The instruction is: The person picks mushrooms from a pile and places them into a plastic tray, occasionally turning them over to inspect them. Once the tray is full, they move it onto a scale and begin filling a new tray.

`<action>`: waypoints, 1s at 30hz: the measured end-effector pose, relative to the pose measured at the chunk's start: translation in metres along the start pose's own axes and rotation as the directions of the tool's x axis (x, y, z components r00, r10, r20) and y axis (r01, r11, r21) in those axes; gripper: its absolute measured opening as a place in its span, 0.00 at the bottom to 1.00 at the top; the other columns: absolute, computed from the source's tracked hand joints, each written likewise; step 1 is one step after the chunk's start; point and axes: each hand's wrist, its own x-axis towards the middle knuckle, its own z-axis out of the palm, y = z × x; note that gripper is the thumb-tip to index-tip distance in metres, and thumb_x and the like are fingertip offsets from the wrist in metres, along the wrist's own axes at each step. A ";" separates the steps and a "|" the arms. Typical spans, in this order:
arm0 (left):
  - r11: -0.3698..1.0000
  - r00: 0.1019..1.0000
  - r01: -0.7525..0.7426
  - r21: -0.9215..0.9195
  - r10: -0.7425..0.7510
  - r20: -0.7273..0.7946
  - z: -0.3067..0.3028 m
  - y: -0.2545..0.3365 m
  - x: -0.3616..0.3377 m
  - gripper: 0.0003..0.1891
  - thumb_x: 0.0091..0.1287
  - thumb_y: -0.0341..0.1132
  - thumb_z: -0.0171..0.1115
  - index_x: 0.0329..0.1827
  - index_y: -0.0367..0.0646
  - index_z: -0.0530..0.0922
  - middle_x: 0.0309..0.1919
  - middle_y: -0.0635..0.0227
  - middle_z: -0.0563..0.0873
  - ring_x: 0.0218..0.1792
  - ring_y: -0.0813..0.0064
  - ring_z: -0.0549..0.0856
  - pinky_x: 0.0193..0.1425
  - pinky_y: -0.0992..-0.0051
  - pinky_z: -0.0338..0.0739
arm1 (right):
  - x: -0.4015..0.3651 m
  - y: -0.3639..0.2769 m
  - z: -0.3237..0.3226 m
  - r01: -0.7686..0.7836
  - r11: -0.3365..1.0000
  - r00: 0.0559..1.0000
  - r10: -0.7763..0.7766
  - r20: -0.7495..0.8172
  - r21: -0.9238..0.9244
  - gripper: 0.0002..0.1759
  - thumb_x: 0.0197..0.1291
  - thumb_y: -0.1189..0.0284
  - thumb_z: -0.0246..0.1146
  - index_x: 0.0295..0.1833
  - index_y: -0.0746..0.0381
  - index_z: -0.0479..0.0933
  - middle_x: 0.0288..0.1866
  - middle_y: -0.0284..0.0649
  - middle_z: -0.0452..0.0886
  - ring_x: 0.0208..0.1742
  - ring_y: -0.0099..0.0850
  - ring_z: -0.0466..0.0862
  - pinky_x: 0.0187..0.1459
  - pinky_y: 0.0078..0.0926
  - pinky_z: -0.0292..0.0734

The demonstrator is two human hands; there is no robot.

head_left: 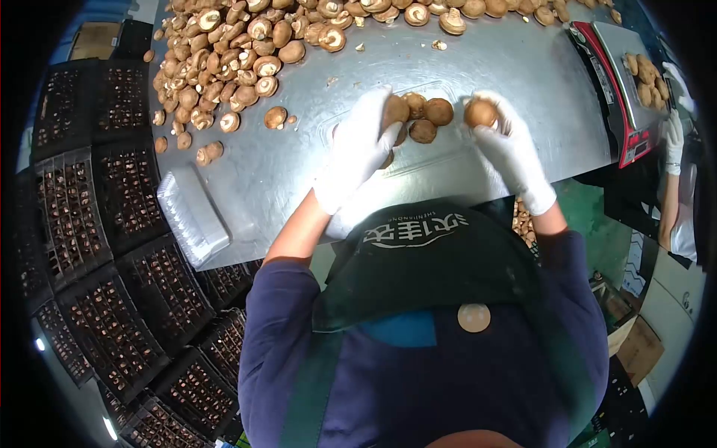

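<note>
My left hand [357, 149], in a white glove, is curled round a brown shiitake mushroom [396, 110] at the middle of the metal table. More mushroom caps show partly below its thumb. Against its right side sits a small cluster of shiitake mushrooms [438, 112], caps up. A short gap separates that cluster from my right hand [515, 149], also gloved in white, whose thumb and fingers grip a single round mushroom [480, 113]. A lone mushroom [275, 117] lies to the left of my left hand.
A large heap of mushrooms [216, 63] spreads over the table's [388, 71] back left. Clear plastic trays [192, 216] are stacked at the left corner. On the right stands a red scale [624, 97] with mushrooms, beside another person's gloved hand [674, 142]. Black crates [108, 321] fill the left.
</note>
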 end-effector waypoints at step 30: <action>0.637 0.967 0.251 -0.729 -0.191 0.167 0.013 -0.026 0.162 0.24 0.67 0.33 0.62 0.66 0.39 0.73 0.54 0.63 0.83 0.48 0.72 0.84 0.54 0.74 0.78 | 0.181 0.026 -0.023 0.331 0.887 0.879 -0.414 -0.237 -0.322 0.25 0.61 0.64 0.65 0.64 0.56 0.76 0.58 0.46 0.81 0.61 0.39 0.78 0.62 0.35 0.71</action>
